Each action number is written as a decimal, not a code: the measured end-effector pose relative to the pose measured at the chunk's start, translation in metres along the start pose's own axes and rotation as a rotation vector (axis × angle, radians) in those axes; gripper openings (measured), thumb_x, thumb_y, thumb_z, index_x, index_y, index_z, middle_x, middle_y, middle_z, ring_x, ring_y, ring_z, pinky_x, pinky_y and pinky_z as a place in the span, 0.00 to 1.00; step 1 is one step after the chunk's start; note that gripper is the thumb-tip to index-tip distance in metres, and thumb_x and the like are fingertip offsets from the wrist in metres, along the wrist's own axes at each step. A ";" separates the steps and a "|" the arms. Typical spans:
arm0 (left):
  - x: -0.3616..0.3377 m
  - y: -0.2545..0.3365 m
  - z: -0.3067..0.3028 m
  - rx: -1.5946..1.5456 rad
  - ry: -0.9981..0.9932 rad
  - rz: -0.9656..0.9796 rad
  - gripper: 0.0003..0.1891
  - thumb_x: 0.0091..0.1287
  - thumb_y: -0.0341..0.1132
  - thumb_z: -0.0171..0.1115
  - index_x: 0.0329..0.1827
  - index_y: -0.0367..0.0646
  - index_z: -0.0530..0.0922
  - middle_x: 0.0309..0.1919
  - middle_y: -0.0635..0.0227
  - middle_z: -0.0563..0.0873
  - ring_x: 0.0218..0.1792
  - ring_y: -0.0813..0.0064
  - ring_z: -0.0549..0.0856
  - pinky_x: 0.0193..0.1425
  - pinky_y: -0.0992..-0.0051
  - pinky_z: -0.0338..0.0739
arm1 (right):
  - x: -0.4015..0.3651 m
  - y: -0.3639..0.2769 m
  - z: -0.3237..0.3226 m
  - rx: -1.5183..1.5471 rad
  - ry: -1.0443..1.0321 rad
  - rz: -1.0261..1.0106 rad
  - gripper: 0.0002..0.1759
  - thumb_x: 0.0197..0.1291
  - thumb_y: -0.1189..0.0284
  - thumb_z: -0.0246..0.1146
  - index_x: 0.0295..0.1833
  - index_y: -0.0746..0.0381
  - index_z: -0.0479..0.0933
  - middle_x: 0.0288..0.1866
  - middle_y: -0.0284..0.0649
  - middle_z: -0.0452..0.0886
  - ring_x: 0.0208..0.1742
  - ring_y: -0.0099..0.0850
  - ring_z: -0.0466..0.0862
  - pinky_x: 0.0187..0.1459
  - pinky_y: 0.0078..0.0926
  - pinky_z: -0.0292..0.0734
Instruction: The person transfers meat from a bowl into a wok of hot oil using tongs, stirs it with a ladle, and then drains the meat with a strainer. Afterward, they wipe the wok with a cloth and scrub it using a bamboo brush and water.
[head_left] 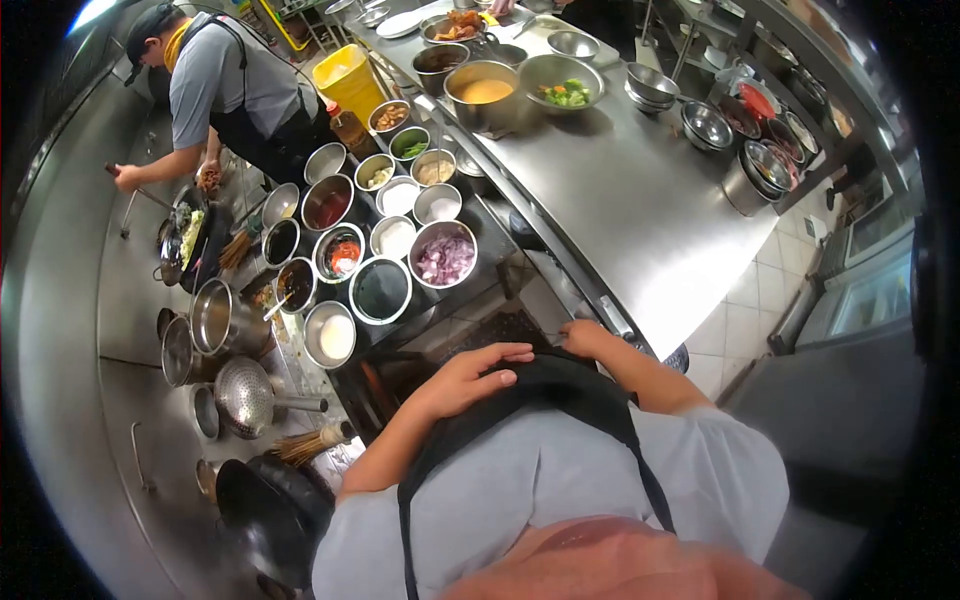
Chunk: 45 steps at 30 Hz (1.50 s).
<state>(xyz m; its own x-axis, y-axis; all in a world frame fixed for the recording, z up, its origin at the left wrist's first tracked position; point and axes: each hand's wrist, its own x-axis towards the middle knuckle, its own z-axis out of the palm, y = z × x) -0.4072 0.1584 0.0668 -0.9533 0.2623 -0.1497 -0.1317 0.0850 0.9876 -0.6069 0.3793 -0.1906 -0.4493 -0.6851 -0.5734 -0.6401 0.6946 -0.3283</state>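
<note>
My left hand (472, 380) rests on the front of my black apron (560, 385), its fingers stretched out and the thumb apart. On the other side of the apron, my right hand (588, 339) is closed beside the edge of the steel counter (640, 220). Its fingers are partly hidden, and what they hold, if anything, is too small to make out. Nearest to my left hand stand a bowl of chopped purple onion (443, 255), a pot of dark liquid (381, 290) and a pot with white contents (329, 336).
Seasoning pots crowd the left bench around a red sauce pot (328, 202). A perforated strainer (244, 396) and an empty wok (265, 515) sit lower left. A co-worker (220, 90) handles a wok (185, 240). A bowl of vegetables (566, 92) stands on the counter.
</note>
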 end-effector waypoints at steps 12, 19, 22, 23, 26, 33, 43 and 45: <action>0.054 0.023 -0.042 -0.113 0.255 -0.080 0.27 0.72 0.36 0.55 0.71 0.34 0.64 0.66 0.58 0.75 0.69 0.68 0.71 0.72 0.70 0.60 | 0.032 -0.082 -0.214 -0.058 0.173 -0.442 0.19 0.56 0.70 0.57 0.53 0.60 0.79 0.45 0.47 0.80 0.50 0.48 0.80 0.53 0.43 0.75; 0.088 0.016 -0.046 -0.063 0.349 -0.103 0.26 0.70 0.39 0.58 0.70 0.39 0.68 0.63 0.60 0.77 0.66 0.69 0.73 0.70 0.70 0.64 | 0.039 -0.041 -0.241 -0.077 0.214 -0.696 0.20 0.51 0.72 0.62 0.52 0.60 0.78 0.45 0.41 0.80 0.51 0.41 0.79 0.55 0.38 0.73; 0.100 0.014 -0.046 -0.095 0.368 -0.108 0.27 0.70 0.39 0.58 0.70 0.39 0.68 0.63 0.60 0.77 0.66 0.69 0.73 0.70 0.69 0.64 | 0.051 -0.029 -0.227 -0.065 0.290 -0.737 0.19 0.50 0.71 0.63 0.50 0.61 0.78 0.45 0.41 0.80 0.50 0.40 0.79 0.54 0.37 0.73; 0.104 0.016 -0.047 -0.091 0.367 -0.114 0.27 0.70 0.40 0.58 0.70 0.39 0.68 0.63 0.60 0.77 0.66 0.69 0.73 0.70 0.69 0.64 | 0.057 -0.024 -0.222 -0.064 0.293 -0.735 0.19 0.50 0.71 0.63 0.50 0.61 0.78 0.45 0.41 0.80 0.50 0.40 0.79 0.54 0.37 0.73; 0.116 0.018 -0.052 -0.076 0.353 -0.120 0.27 0.70 0.40 0.58 0.69 0.39 0.68 0.64 0.60 0.77 0.67 0.69 0.72 0.70 0.69 0.63 | 0.068 -0.015 -0.215 -0.232 0.354 -0.816 0.19 0.50 0.70 0.64 0.50 0.61 0.78 0.46 0.41 0.81 0.49 0.40 0.80 0.53 0.36 0.74; 0.141 0.030 -0.065 -0.038 0.240 -0.172 0.27 0.71 0.41 0.58 0.68 0.36 0.69 0.65 0.59 0.75 0.68 0.68 0.71 0.71 0.69 0.62 | 0.092 0.004 -0.185 -0.191 0.408 -0.821 0.19 0.48 0.69 0.66 0.49 0.60 0.78 0.45 0.39 0.80 0.49 0.38 0.80 0.52 0.35 0.74; 0.154 0.049 -0.075 0.010 0.040 -0.004 0.29 0.69 0.40 0.59 0.70 0.38 0.67 0.68 0.59 0.73 0.70 0.66 0.70 0.73 0.68 0.60 | 0.089 0.002 -0.189 -0.204 0.380 -0.804 0.19 0.47 0.70 0.66 0.48 0.59 0.78 0.44 0.38 0.80 0.49 0.36 0.80 0.52 0.34 0.74; 0.162 0.055 -0.075 0.098 -0.051 0.149 0.33 0.66 0.44 0.62 0.70 0.36 0.66 0.68 0.57 0.72 0.71 0.64 0.69 0.74 0.67 0.59 | 0.094 0.005 -0.183 -0.211 0.395 -0.806 0.17 0.47 0.70 0.66 0.46 0.59 0.78 0.43 0.38 0.80 0.48 0.37 0.80 0.51 0.34 0.74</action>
<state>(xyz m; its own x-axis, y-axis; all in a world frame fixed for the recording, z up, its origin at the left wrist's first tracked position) -0.5895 0.1333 0.1007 -0.9449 0.3272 -0.0070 0.0392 0.1345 0.9901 -0.7665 0.2780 -0.1085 0.0268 -0.9964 0.0803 -0.9348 -0.0534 -0.3513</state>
